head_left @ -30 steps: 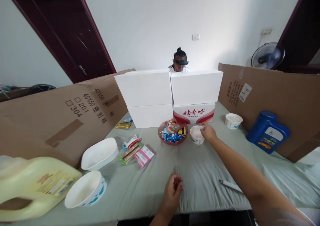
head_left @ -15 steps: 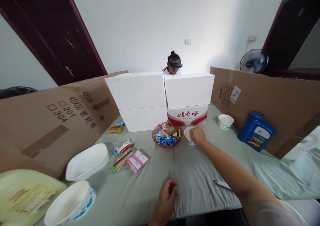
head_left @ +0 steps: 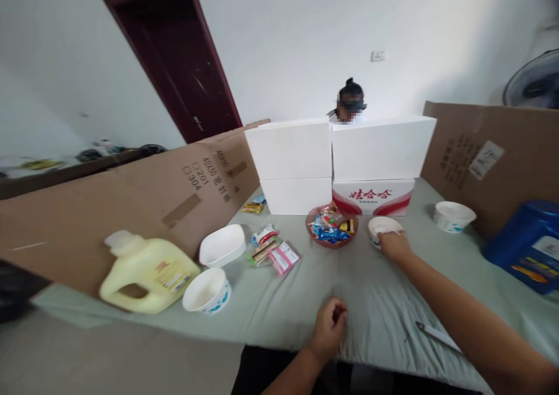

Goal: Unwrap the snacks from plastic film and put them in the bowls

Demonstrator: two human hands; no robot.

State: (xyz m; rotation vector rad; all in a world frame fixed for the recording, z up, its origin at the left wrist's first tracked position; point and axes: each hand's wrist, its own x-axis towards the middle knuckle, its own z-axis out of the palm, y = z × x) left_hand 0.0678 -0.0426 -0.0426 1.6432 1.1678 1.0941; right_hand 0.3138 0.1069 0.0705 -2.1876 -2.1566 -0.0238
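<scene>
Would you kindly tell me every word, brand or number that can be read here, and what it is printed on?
"40X50 密封桶": left cardboard panel
"40X50", with blurred characters after it: same panel
"201": same panel
"304": same panel
"娃哈哈": white-and-red carton
Too small or blurred: the carton's smaller line, yellow jug, blue bottle, pink packet, right cardboard panel.

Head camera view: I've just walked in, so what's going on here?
The person's right hand is at a small white bowl, fingers over its near rim, right of a pinkish bowl of wrapped snacks. The left hand is half-curled at the near side of the table. Other packets lie left. Another person is behind stacked white boxes.
</scene>
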